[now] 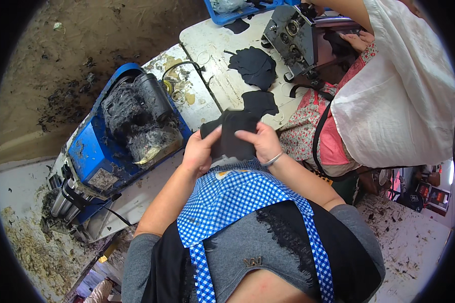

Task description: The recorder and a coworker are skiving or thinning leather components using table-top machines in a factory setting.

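Note:
Both of my hands hold one piece of dark, soft cloth (231, 132) in front of my checked apron. My left hand (199, 151) grips its left side, thumb pressed on top. On the right side, my right hand (263, 144) pinches it the same way; the fingers beneath are hidden. The cloth looks like a sock or glove, but its exact kind is unclear. Just beyond it a flat black knitted piece (260, 102) lies on the white table (222, 60). Farther back rests a heap of similar black pieces (254, 67).
To my left stands a blue machine (93, 156) filled with grey lint, with a dark cylinder (153, 96). A co-worker's hand (358, 41) works beside a metal machine (290, 43) at the right. A blue basket (218, 17) sits at the back. Lint litters the floor (60, 60).

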`<state>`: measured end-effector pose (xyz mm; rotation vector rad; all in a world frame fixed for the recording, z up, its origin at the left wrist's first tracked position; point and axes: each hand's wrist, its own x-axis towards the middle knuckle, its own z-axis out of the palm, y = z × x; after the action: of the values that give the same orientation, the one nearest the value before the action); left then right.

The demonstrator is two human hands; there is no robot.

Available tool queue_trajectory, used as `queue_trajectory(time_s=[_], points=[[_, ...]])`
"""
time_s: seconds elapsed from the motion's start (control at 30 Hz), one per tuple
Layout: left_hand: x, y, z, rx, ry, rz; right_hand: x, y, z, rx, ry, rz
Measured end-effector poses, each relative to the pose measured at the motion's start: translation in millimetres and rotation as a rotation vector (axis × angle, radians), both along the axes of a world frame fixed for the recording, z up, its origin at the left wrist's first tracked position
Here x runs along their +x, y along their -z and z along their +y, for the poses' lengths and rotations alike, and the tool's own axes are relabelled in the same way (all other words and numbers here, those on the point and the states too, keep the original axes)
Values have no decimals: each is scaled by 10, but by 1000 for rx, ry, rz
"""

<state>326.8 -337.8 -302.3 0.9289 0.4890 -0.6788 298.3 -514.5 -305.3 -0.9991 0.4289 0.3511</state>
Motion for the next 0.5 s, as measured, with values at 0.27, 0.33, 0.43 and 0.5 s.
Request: queue_trajectory(time_s=[0.27, 0.33, 0.43, 0.5], points=[[-52, 3, 12, 73, -2, -205, -15, -106, 1, 56, -246, -34], [-30, -24, -1, 127, 39, -148, 50, -49, -5, 140, -127, 95], [-4, 4, 89, -41, 50, -94, 25, -55, -48, 73, -110, 56], [-1, -10, 101, -25, 65, -144, 14, -49, -51, 59, -121, 57]])
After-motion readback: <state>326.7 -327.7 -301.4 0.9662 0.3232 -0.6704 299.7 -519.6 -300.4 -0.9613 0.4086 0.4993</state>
